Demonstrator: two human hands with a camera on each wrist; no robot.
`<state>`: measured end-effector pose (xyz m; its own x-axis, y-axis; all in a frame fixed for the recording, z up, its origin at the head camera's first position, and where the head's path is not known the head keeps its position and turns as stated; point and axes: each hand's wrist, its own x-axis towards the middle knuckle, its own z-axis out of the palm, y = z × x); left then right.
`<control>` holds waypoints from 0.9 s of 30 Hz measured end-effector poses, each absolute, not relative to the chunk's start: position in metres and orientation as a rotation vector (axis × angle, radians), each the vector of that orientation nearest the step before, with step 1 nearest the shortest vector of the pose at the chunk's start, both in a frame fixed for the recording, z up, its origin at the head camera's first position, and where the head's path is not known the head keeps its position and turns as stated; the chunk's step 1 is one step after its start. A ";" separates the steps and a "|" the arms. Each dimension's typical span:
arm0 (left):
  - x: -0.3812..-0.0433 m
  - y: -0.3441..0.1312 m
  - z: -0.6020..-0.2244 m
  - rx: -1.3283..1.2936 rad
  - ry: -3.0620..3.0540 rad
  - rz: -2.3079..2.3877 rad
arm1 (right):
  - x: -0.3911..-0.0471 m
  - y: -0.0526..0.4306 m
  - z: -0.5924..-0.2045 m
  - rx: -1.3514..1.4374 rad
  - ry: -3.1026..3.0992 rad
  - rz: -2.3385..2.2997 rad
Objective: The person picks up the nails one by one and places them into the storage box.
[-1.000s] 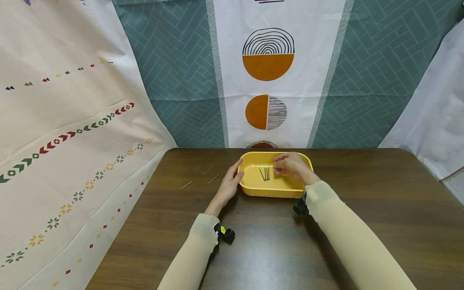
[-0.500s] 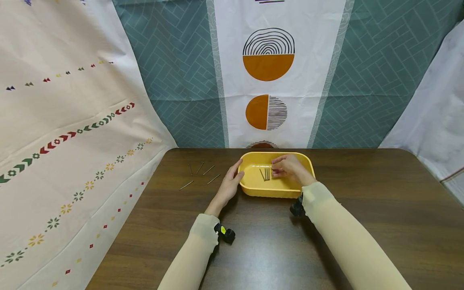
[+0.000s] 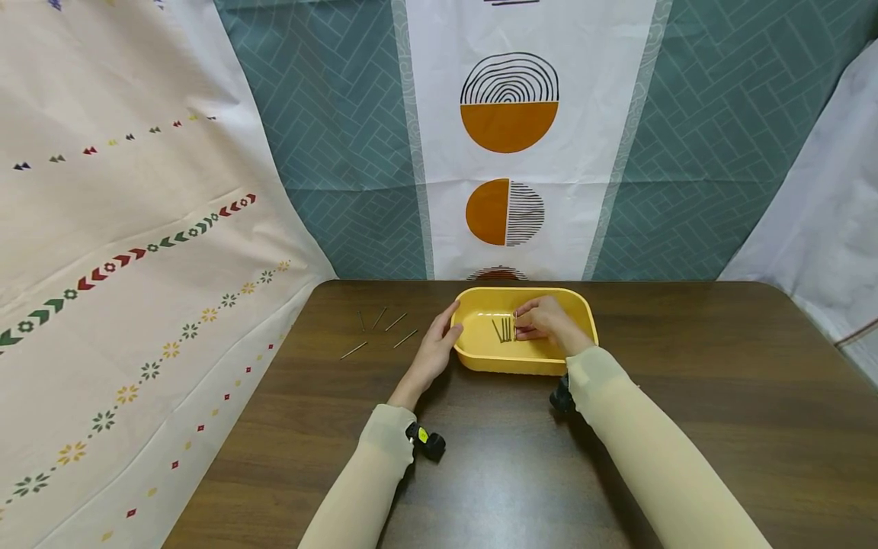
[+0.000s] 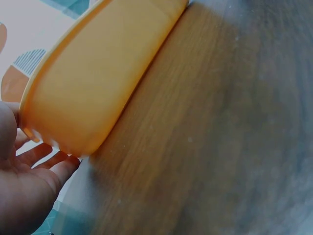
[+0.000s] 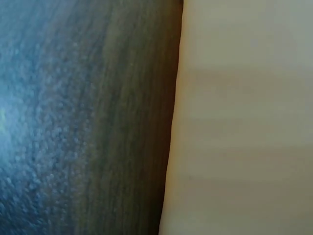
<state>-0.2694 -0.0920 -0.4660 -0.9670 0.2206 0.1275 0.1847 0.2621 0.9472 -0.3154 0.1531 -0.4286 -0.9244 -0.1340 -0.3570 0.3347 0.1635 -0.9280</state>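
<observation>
My right hand [image 3: 542, 316] is inside the yellow tray [image 3: 521, 366] and pinches a thin nail-like rod [image 3: 516, 325], held nearly parallel to the row. Just left of its fingertips, several similar rods [image 3: 506, 329] lie on the tray floor, mostly side by side, the leftmost one slanted. My left hand [image 3: 432, 347] rests against the tray's left end with fairly straight fingers. The left wrist view has this hand [image 4: 29, 181] touching the tray's outer wall [image 4: 93, 73]. In the right wrist view only the tray's side [image 5: 244, 98] and wood are seen, not the hand.
Several loose rods [image 3: 354, 350] lie scattered on the brown wooden table [image 3: 494, 457] left of the tray. The tray stands close to the table's far edge, in front of a patterned hanging cloth [image 3: 514, 168].
My right hand has shifted slightly left and lower with its rod, closer to the row in the tray. The left hand and the tray stay in place.
</observation>
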 end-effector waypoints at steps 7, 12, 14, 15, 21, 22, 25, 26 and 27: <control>-0.270 -0.092 -0.466 0.385 2.472 1.850 | -0.316 0.152 -0.431 0.125 2.207 -1.747; -0.270 -0.092 -0.466 0.379 2.477 1.841 | -0.318 0.154 -0.436 0.060 2.357 -1.622; -0.271 -0.092 -0.467 0.380 2.479 1.837 | -0.319 0.154 -0.438 0.053 2.391 -1.585; -0.271 -0.092 -0.467 0.382 2.477 1.839 | -0.319 0.155 -0.438 0.050 2.400 -1.570; -0.271 -0.092 -0.466 0.387 2.473 1.846 | -0.321 0.155 -0.440 0.052 2.406 -1.556; -0.271 -0.092 -0.466 0.387 2.473 1.845 | -0.321 0.154 -0.440 0.049 2.407 -1.557; -0.271 -0.092 -0.467 0.388 2.476 1.842 | -0.321 0.154 -0.440 0.039 2.411 -1.557; -0.271 -0.092 -0.467 0.386 2.477 1.840 | -0.321 0.154 -0.440 0.041 2.410 -1.558; -0.271 -0.092 -0.467 0.385 2.478 1.837 | -0.321 0.154 -0.440 0.041 2.410 -1.557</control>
